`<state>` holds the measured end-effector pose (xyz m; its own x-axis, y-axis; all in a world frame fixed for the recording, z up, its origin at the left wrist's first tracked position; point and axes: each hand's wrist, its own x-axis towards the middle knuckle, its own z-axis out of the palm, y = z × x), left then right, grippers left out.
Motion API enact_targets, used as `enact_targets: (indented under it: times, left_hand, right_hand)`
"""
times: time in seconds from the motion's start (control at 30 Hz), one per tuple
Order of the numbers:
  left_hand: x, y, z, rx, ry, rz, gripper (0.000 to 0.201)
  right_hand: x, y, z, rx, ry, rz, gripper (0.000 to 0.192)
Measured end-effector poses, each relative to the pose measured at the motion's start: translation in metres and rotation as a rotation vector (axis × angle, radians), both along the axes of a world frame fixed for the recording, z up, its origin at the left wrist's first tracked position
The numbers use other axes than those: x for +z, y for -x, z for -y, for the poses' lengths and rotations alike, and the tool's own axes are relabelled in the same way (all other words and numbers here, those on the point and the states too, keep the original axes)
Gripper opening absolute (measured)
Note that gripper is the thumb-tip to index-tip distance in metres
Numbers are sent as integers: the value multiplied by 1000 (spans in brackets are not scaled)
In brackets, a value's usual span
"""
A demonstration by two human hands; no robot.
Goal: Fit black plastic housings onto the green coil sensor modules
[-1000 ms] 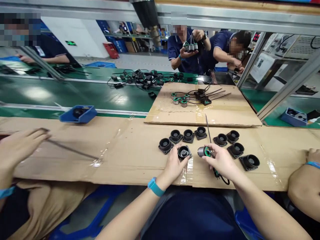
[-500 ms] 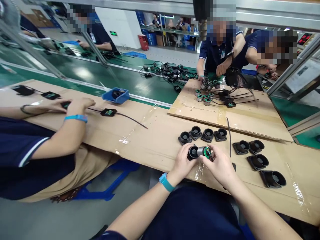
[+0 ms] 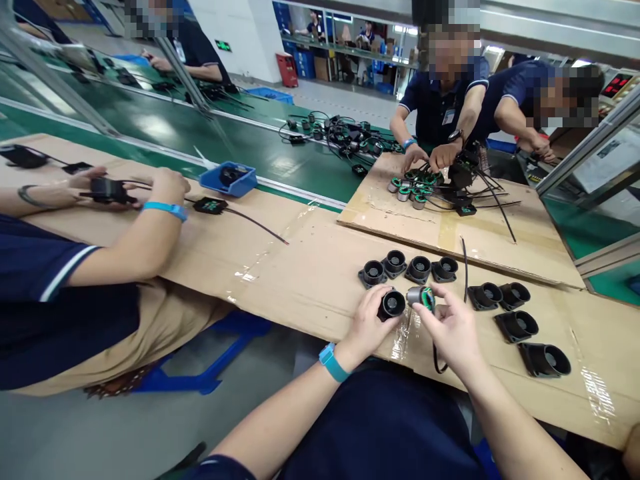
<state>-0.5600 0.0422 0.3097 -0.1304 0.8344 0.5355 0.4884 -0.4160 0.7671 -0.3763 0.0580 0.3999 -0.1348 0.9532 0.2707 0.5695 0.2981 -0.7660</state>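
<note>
My left hand (image 3: 369, 325) is closed round a black round housing (image 3: 393, 305), its open mouth facing up toward me. My right hand (image 3: 453, 327) pinches a small motor (image 3: 416, 295), a grey metal cylinder with a green circuit board on its end. The motor is just right of the housing, with a narrow gap between them. From the right hand a black cable (image 3: 438, 360) loops down. Several similar black housings (image 3: 419, 268) stand on the cardboard (image 3: 310, 280) just beyond my hands, and more housings (image 3: 517, 325) lie to the right.
At left, a co-worker's hands (image 3: 107, 190) hold a black part above the cardboard. A blue bin (image 3: 229, 180) sits near the green conveyor (image 3: 280, 163). Across from me, another person's hands (image 3: 430, 157) handle several motors (image 3: 413, 190) on a raised cardboard sheet (image 3: 380, 207).
My right hand has drawn the motor slightly right, away from the housing, and tilted it. The co-worker at left has lifted a black part. The person opposite now has both hands at the motors.
</note>
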Motion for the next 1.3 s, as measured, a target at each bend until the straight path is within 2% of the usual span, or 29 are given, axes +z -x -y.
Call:
enact_targets:
  times: [0.17, 0.4, 0.57, 0.67, 0.8, 0.9, 1.0, 1.1, 1.2, 1.23, 1.3]
  left_hand:
    - [-4, 0, 1, -14, -37, -61, 51]
    - [-4, -1, 2, -61, -60, -41, 51]
    - [-4, 1, 0, -122, -8, 51, 57]
    - [-6, 2, 0, -151, -17, 30, 61]
    - [-8, 2, 2, -106, -10, 18, 53]
    - [-9, 1, 2, -131, 3, 21, 53]
    - [-10, 0, 0, -136, 20, 12, 53]
    - [-9, 1, 1, -123, 109, 40, 60]
    - [-8, 9, 10, -148, 205, 119, 92]
    - [-9, 12, 14, -142, 197, 166, 94]
    - [-11, 20, 20, -97, 129, 289, 74]
  right_hand:
    - [-20, 26, 7, 171, -173, 153, 36]
    - [-26, 33, 8, 160, -195, 305, 39]
    - [-25, 34, 4, 239, -202, 289, 44]
    - [-29, 33, 4, 234, -241, 291, 46]
    - [-42, 31, 12, 186, -287, 230, 54]
    - [-56, 30, 14, 232, -304, 197, 49]
    - [-65, 29, 5, 262, -287, 169, 41]
    - [-63, 25, -10, 263, -293, 151, 30]
    - [-52, 21, -16, 214, -397, 158, 26]
    - [-48, 20, -16, 188, -435, 164, 27]
    - [-41, 22, -12, 147, -465, 211, 30]
